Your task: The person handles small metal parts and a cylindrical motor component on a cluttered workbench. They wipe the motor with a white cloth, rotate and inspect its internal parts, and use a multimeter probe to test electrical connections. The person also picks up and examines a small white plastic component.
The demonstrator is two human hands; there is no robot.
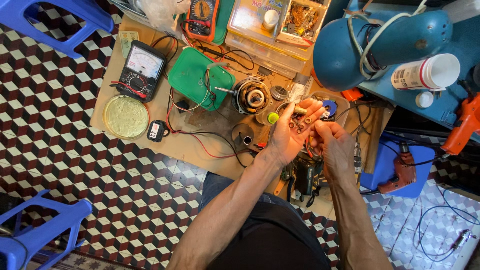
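As left hand (pixel 292 132) cups small rings (pixel 299 122) — right hand (pixel 334 142) touches.

A brown board (pixel 200 150) on the tiled floor (pixel 125 200) carries a multimeter (pixel 142 70), green lid (pixel 197 77) and motor (pixel 250 96).

The floor (pixel 65 100) was tiled in a cube pattern of dark red, black and white. A plain brown board (pixel 180 145) bore a square green plastic lid (pixel 192 77), a black dial meter with a white face (pixel 141 70) and a round pale yellow lid (pixel 125 116). Blue plastic stools (pixel 60 20) stood beside it. An orange drill (pixel 465 125) lay near a blue lamp shade (pixel 345 55).
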